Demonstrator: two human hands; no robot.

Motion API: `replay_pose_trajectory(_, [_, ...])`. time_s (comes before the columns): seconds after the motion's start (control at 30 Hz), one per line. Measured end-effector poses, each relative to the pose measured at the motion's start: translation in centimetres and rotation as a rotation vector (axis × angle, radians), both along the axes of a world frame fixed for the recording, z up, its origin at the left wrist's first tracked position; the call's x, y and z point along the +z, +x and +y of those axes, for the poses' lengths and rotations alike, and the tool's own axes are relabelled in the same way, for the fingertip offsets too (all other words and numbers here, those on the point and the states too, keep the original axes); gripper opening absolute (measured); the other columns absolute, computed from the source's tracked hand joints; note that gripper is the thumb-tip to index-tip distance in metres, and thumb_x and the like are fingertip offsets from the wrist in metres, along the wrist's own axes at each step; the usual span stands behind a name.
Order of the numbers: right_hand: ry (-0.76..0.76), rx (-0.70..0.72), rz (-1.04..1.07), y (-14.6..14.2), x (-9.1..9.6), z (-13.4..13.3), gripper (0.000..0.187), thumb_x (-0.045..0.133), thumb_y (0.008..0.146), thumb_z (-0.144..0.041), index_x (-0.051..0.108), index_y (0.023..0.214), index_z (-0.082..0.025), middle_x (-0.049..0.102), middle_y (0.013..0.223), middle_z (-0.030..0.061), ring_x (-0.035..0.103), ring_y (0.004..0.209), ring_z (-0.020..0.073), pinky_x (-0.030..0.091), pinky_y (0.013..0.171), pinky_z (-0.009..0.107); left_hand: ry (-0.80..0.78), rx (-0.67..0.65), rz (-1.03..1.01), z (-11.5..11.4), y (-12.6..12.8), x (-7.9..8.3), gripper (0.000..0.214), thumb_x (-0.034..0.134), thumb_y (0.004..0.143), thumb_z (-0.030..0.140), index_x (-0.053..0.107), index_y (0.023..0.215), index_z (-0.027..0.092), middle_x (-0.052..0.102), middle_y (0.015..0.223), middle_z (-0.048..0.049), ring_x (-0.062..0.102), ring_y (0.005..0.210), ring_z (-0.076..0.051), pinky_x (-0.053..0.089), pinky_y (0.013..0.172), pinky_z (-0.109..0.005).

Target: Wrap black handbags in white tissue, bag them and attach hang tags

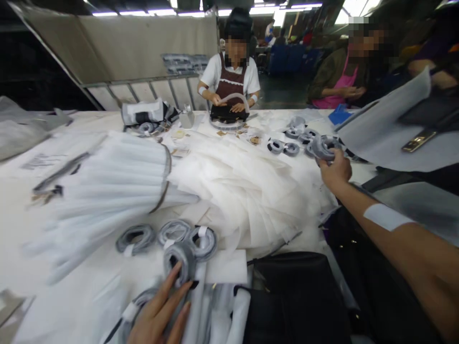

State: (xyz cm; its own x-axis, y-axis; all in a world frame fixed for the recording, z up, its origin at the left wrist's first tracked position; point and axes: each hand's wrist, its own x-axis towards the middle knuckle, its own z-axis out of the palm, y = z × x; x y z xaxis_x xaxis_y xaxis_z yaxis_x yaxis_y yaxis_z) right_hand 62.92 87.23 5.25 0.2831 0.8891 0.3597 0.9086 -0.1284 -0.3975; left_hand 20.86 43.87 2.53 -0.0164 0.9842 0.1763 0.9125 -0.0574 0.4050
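My right hand (336, 171) reaches out to the right and grips a rolled-up strap (324, 147) wrapped in greyish plastic. More such rolls, like the pair in front of it (283, 146), lie just beyond. At the lower left, my left hand (161, 308) has its fingers spread over several wrapped rolls. One fingertip touches a tilted roll (180, 258); another roll (138, 306) is partly hidden under the hand. Three more rolls, including one with a white band (135, 239), lie flat just beyond. Black bags (297, 291) lie between my arms.
White translucent sheets (236, 181) spread across the middle of the table, beside a fanned stack of pale sleeves (118, 177). Opposite, a person in a brown apron (231, 79) handles a black bag (227, 112). Another person in a pink apron (340, 88) is at the right. A plastic-covered bag (390, 124) rises nearby.
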Motion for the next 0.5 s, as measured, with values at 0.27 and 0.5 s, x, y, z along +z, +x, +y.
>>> replay_pose_trajectory(0.27, [-0.034, 0.527, 0.439, -11.8, 12.6, -15.6, 0.061, 0.067, 0.085, -0.043, 0.049, 0.138, -0.018, 0.074, 0.105, 0.0118, 0.07, 0.082, 0.0217, 0.054, 0.079, 0.035, -0.152, 0.063, -0.262, 1.3, 2.2, 7.0, 0.037, 0.045, 0.098, 0.038, 0.065, 0.125, 0.023, 0.052, 0.146, -0.009, 0.052, 0.132, -0.025, 0.043, 0.11, -0.045])
replay_pose_trajectory(0.5, [-0.428, 1.036, 0.362, -15.6, 19.3, -29.5, 0.066, 0.061, 0.085, -0.031, 0.042, 0.148, -0.024, 0.061, 0.135, 0.0115, 0.068, 0.109, 0.0258, 0.059, 0.088, 0.04, -0.194, -0.193, -0.247, -1.9, 0.3, 22.4, 0.04, 0.054, 0.093, 0.041, 0.063, 0.129, 0.026, 0.056, 0.143, -0.0065, 0.053, 0.132, -0.024, 0.04, 0.112, -0.041])
